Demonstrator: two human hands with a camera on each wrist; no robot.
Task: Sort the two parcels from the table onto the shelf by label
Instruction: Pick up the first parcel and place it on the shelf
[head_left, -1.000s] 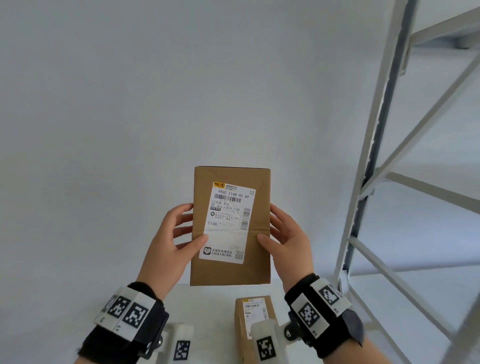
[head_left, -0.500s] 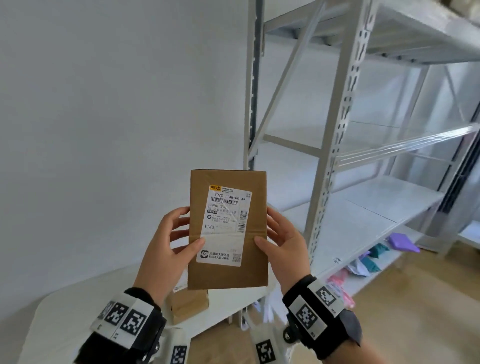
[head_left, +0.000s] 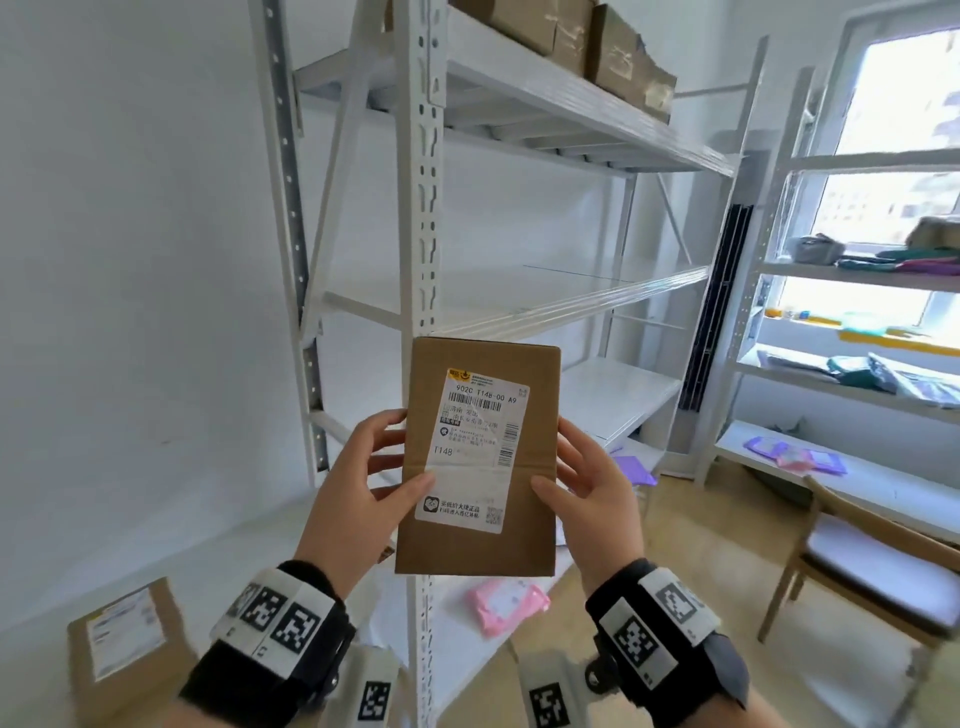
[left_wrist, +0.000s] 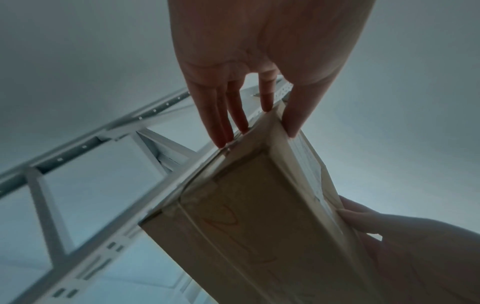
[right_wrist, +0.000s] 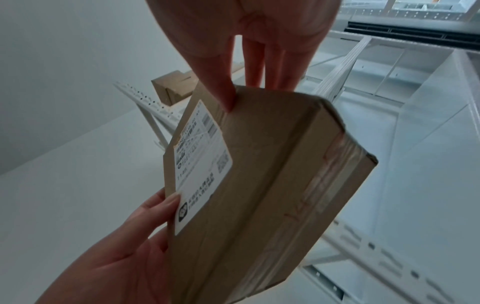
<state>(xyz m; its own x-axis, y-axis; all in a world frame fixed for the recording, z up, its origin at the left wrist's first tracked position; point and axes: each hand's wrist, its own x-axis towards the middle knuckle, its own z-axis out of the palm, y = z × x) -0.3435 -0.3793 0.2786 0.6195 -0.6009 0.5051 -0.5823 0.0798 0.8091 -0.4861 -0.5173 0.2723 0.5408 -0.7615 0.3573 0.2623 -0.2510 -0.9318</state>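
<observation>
Both hands hold a brown cardboard parcel (head_left: 478, 551) upright at chest height, its white label reading T148 facing me. My left hand (head_left: 387, 462) grips the left edge, thumb on the label and fingers behind. On the other edge my right hand (head_left: 571, 462) grips the same way. The left wrist view shows the parcel (left_wrist: 259, 226) from below, pinched between thumb and fingers (left_wrist: 221, 115). In the right wrist view its taped side (right_wrist: 272, 174) shows. A second labelled parcel (head_left: 124, 644) lies on the white table (head_left: 218, 571) at lower left. The white shelf rack (head_left: 423, 208) stands just behind the held parcel.
Cardboard boxes (head_left: 618, 57) fill the rack's top level. A pink mailer (head_left: 506, 603) and purple mailers (head_left: 631, 467) lie on its low levels. A second rack (head_left: 852, 275) with soft parcels stands at the right, a wooden chair (head_left: 872, 561) before it.
The view has swung right from the bare wall to the shelf racks. Both hands keep the same hold on the parcel. The table parcel now sits at lower left.
</observation>
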